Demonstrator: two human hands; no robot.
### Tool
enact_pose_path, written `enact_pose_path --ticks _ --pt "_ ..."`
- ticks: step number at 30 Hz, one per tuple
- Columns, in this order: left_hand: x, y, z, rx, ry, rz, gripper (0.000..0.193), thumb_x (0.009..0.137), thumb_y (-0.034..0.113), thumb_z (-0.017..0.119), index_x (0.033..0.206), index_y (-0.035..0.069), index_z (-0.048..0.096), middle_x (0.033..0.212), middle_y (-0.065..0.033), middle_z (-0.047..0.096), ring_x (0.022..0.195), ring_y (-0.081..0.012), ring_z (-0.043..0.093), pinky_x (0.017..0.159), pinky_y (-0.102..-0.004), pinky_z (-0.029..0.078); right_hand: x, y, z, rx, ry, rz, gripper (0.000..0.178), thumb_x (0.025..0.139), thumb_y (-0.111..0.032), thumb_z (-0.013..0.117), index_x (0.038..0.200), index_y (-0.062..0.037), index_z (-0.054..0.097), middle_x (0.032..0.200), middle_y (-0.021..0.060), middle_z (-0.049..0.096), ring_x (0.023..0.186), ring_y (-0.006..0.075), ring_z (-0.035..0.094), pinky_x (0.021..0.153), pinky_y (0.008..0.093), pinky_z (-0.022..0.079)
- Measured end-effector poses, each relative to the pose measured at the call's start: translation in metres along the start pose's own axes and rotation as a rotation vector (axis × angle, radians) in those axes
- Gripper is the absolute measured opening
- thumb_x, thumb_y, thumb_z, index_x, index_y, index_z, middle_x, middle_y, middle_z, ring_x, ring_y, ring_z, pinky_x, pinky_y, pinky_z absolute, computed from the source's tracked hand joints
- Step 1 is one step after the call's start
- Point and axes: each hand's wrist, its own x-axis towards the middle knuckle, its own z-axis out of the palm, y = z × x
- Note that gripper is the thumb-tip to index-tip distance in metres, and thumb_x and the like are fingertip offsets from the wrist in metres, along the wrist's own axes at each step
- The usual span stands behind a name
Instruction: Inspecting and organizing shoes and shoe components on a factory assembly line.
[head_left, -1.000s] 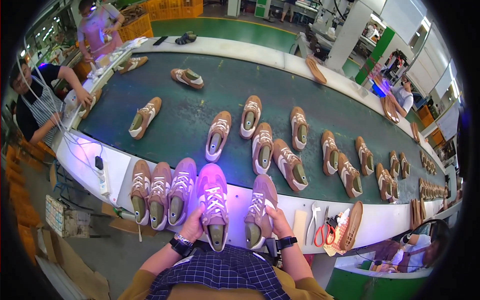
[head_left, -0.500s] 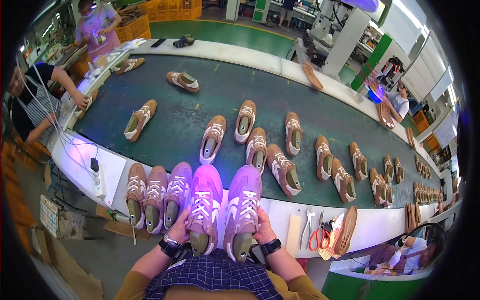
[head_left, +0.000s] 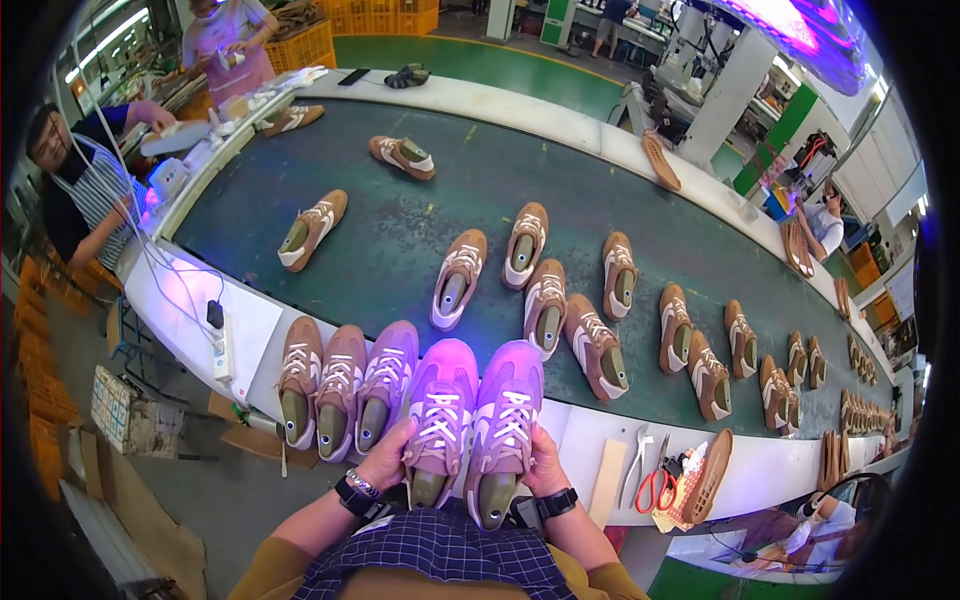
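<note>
Drawn together over the past second, the left shoe [head_left: 440, 412] and the right shoe [head_left: 510, 415] have closed most of the gap between them and now sit side by side at the near edge of the white table [head_left: 575, 440], toes pointing far. From where I stand, the left hand [head_left: 388, 455] grasps the left shoe by its outer side near the heel, and the right hand [head_left: 545, 462] grips the other likewise; the fingers underneath are hidden. Good handling, I'd judge, means a light, even hold, toes kept level and thumbs clear of the laces. Their uppers look like napped suede, rounded at the toe, with smooth pale side stripes, all tinted purple by the light. Hard-looking olive forms [head_left: 495, 495] fill the openings, so the heels should resist squeezing. Beyond, the dark green belt [head_left: 400, 225] looks matte and scuffed.
</note>
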Motion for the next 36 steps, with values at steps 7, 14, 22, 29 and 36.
enact_pose_path --ticks 7,14,22,29,36 --pt "0.012 -0.004 0.009 -0.077 0.052 -0.104 0.052 0.095 0.042 0.047 0.129 0.004 0.045 0.122 -0.0111 0.057 0.111 -0.0199 0.055 0.099 -0.0369 0.042 -0.007 0.004 -0.005 0.004 0.089 -0.059 0.056 0.086 -0.037 0.061 0.128 -0.0026 0.046 0.119 0.0143 0.058 0.107 0.0275 0.057 0.095 0.0425 0.045" --pt "0.017 -0.018 -0.018 -0.092 0.111 -0.215 0.052 0.093 0.043 0.050 0.127 0.004 0.047 0.118 -0.0118 0.059 0.104 -0.0208 0.059 0.092 -0.0376 0.048 -0.041 -0.008 -0.034 -0.021 0.313 -0.082 0.054 0.087 -0.038 0.058 0.128 -0.0041 0.046 0.118 0.0147 0.058 0.107 0.0290 0.058 0.095 0.0452 0.045" --pt "0.011 -0.023 -0.026 0.031 0.172 -0.125 0.038 0.089 0.022 0.059 0.119 0.000 0.051 0.111 -0.0110 0.060 0.102 -0.0186 0.058 0.088 -0.0334 0.047 -0.075 -0.027 -0.085 0.003 0.571 -0.192 0.050 0.089 -0.038 0.055 0.122 -0.0019 0.049 0.115 0.0146 0.059 0.102 0.0292 0.059 0.093 0.0445 0.046" --pt "0.001 -0.013 -0.012 0.256 0.220 -0.036 0.059 0.087 0.024 0.063 0.132 -0.004 0.036 0.127 -0.0142 0.047 0.117 -0.0197 0.047 0.098 -0.0309 0.039 -0.082 -0.031 -0.076 -0.841 1.084 -0.502 0.037 0.086 -0.012 0.058 0.116 0.0066 0.050 0.099 0.0106 0.058 0.082 0.0157 0.057 0.072 0.0250 0.047" --pt "-0.021 -0.008 -0.021 0.964 0.280 0.133 0.064 0.081 0.027 0.068 0.130 -0.005 0.043 0.132 -0.0230 0.046 0.123 -0.0277 0.046 0.101 -0.0350 0.038 -0.035 -0.018 0.015 -1.089 0.533 -0.024 0.048 0.086 -0.018 0.060 0.127 0.0027 0.044 0.106 0.0109 0.055 0.083 0.0185 0.059 0.071 0.0272 0.050"
